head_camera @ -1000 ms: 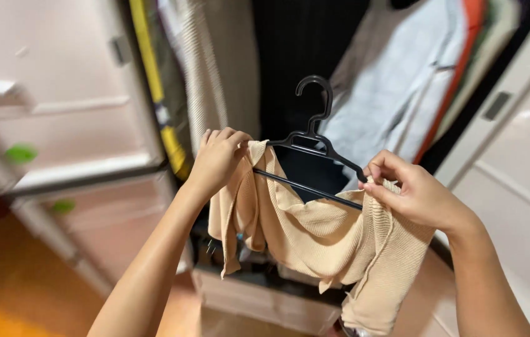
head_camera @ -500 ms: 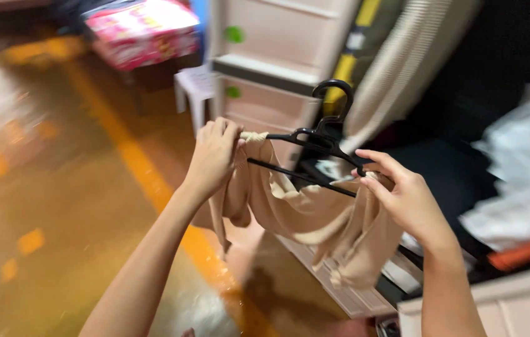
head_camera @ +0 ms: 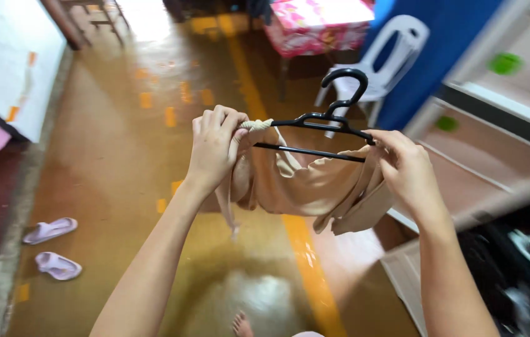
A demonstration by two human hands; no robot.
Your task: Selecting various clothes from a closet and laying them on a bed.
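My left hand (head_camera: 215,146) grips the hanger (head_camera: 321,128) end and top (head_camera: 302,187); my right hand (head_camera: 405,168) pinches the other end. The hanger's long axis runs left-right between them, above the floor (head_camera: 121,187).

The floor (head_camera: 115,156) is brown and shiny, with light bouncing off it. A yellow stripe (head_camera: 302,249) is painted on the floor and runs away toward the far end of the room. Left of the stripe, near the wall side, two pale slippers (head_camera: 53,246) lie close together. At the far end of the stripe stands a table with a pink flowery cloth (head_camera: 318,25). Just right of that table is a white plastic chair (head_camera: 390,56), and a blue wall (head_camera: 440,43) is behind the chair. Right of the stripe there are pale shelves (head_camera: 496,143) with green dots (head_camera: 505,62) on them.
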